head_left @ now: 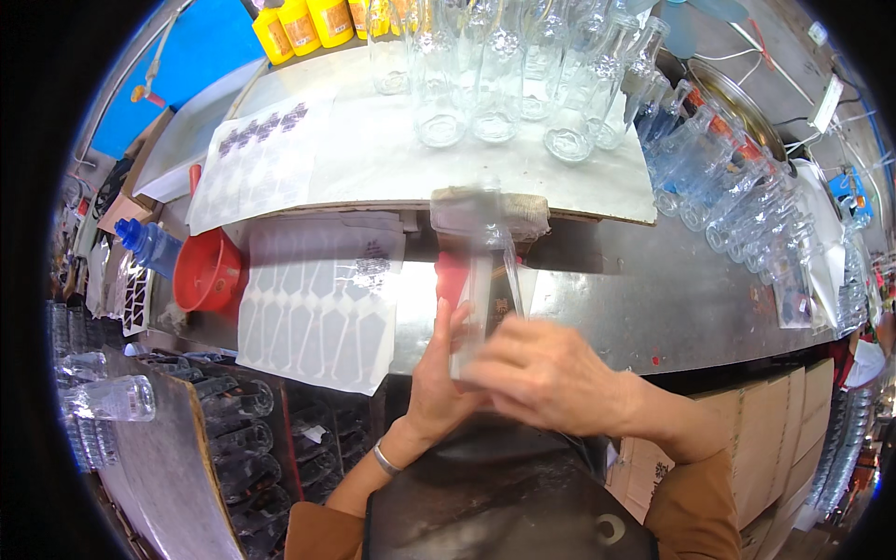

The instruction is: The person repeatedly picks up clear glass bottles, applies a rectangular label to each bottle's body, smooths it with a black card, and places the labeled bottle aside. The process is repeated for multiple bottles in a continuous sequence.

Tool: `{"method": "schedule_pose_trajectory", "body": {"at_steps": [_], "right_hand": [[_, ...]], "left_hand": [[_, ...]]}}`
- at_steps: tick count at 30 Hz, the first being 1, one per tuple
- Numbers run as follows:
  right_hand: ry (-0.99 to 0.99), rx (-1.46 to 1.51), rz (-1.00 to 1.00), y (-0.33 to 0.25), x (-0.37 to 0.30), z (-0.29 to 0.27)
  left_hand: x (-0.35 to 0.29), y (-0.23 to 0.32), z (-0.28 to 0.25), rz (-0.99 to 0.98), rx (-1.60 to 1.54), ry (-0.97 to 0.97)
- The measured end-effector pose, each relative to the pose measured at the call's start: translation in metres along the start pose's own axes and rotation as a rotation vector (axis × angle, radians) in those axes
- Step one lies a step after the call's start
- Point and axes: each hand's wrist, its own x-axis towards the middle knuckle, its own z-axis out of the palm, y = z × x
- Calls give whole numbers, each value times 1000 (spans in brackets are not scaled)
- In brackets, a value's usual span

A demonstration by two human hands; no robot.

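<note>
In front of my chest, a clear glass bottle (481,271), blurred by motion, lies lengthwise across a cloth-wrapped rest (532,215) at the bench edge. My left hand (437,387) is closed round its left side near the close end, thumb and fingers pointing away from me. Over the same end comes my right hand (551,373), its fingers bent and smeared by motion; what they pinch, if anything, is hidden. A red piece (450,280) shows beside the bottle. To the left lies a translucent sheet (317,322) printed with rows of bottle-shaped outlines.
Several clear bottles (499,121) stand on the raised white-covered board (355,168). More bottles (728,187) crowd the far right. A red plastic pot (207,271) and a blue-capped bottle (149,245) stand left. Yellow containers (301,26) line the back; cardboard (765,429) leans lower right.
</note>
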Motion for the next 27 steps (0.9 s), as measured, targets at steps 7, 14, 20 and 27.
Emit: {"method": "schedule_pose_trajectory", "body": {"at_steps": [7, 14, 20, 27], "right_hand": [[381, -261, 153, 68, 21, -28], [146, 9, 127, 48, -7, -13], [278, 60, 41, 44, -36, 2], [184, 742, 840, 20, -86, -6]], "left_hand": [[1, 8, -1, -30, 95, -13], [1, 10, -2, -14, 95, -26], [5, 13, 2, 58, 242, 3], [9, 23, 14, 41, 169, 30]]}}
